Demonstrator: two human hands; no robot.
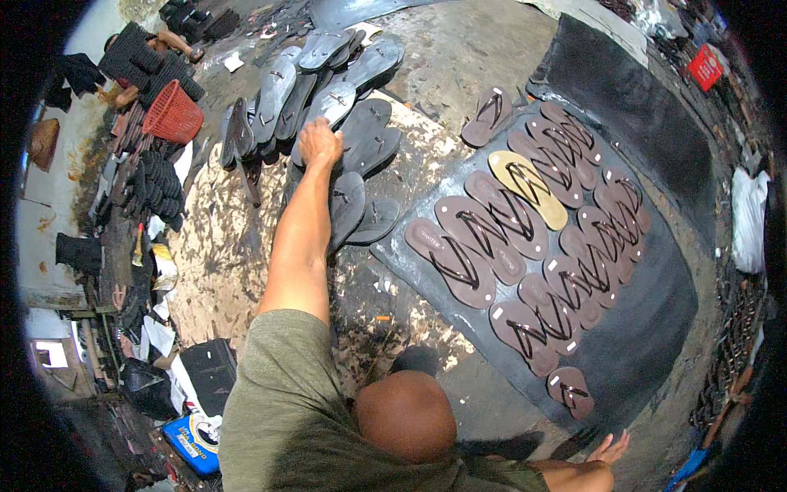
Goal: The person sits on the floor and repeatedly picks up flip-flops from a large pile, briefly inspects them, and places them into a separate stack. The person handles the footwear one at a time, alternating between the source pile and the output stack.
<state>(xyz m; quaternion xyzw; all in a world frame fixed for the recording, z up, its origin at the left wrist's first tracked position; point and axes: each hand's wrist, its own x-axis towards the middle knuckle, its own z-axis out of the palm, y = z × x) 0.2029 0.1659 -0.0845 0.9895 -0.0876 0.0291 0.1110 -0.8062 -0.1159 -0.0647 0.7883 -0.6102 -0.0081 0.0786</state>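
Note:
My left arm stretches forward, and my left hand point(320, 142) is closed at the near end of a grey flip-flop point(332, 103) in a loose pile. The fingertips are partly hidden. Dark soles point(366, 123) with small strap ends showing lie around that hand, some overturned and stacked. Low at the right, my right hand point(609, 448) has its fingers spread and holds nothing. Nearest to it lies a single brown flip-flop point(570, 393) with a black strap. Beyond that, brown flip-flops point(463, 266) lie in overlapping rows, with one tan flip-flop point(529, 189) among them.
A dark sheet point(639, 353) lies under the rows, and another black sheet point(631, 107) is behind. At left are a red basket point(174, 112), stacked black soles point(160, 189) and a blue package point(190, 443). A white bag point(749, 220) sits at the right edge.

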